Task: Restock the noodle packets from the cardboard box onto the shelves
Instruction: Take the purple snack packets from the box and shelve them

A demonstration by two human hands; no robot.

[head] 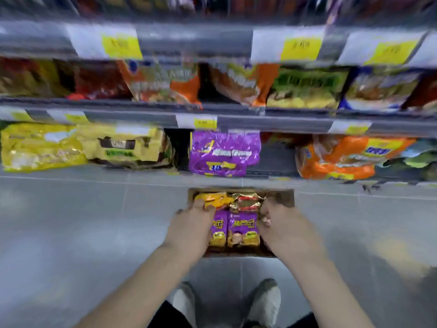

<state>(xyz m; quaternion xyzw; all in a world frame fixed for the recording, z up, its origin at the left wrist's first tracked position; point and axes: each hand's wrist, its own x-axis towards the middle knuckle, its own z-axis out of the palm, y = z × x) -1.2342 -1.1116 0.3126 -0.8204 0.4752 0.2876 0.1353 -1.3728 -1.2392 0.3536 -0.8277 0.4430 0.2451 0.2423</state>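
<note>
Two purple noodle packets [233, 229] lie side by side in the cardboard box [285, 197], filling its 6 o'clock half. Each has a gold lower band and gold lettering that is too blurred to read. At the box's 11 o'clock lies a yellow packet [214, 200], and at 1 o'clock a crinkled gold packet [248, 202] with a red patch. The box stands open on the grey tiled floor [71, 221], just before the lowest shelf.

The left grip [191, 226] comes in from 8 o'clock, its fingers laid on the yellow packet and its thumb out by the box's left wall. Whether it holds the packet I cannot tell. The right grip [286, 230] comes in from 4 o'clock, its fingers curled inside the box's right side beside the gold packet. What they close on, if anything, is blurred.

At 12 o'clock from the box, a large purple bag [224, 152] sits on the lowest shelf [272, 125]. Yellow bags [42, 147] lie towards 10 o'clock and an orange bag [338, 157] towards 2 o'clock. Yellow price tags [204, 121] hang on the shelf rails, their print unreadable. Two grey shoes [267, 299] show at 6 o'clock.
</note>
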